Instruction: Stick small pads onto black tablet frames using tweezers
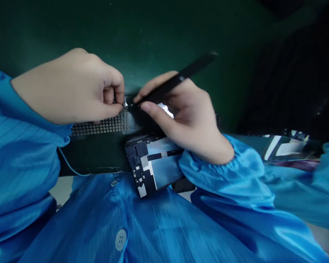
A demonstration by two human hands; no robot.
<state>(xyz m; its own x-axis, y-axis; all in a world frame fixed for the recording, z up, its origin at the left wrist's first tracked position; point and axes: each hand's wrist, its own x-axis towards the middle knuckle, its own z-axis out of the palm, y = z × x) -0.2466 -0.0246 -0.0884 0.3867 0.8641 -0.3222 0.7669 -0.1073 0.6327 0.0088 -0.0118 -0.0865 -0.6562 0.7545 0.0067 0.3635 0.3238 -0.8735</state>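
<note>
My left hand (90,87) is closed in a pinch, thumb against forefinger, just over the right part of a sheet of small tan squares (106,125). Whatever lies between those fingertips is too small to make out. Held like a pen in my right hand (192,113) is a slim black pen-like tool (190,68), its upper end pointing up and right. Its working tip reaches towards my left fingertips, where a small shiny spot shows; contact is unclear. An opened smartphone (164,164), inner parts showing, lies below my right hand, partly covered by the wrist and sleeve.
A dark green work surface (131,44) spreads beneath everything. Behind my right arm, at the right, are blurred white and dark items (286,148) and another blue sleeve (325,171). A thin blue cord (68,164) hangs from my left cuff.
</note>
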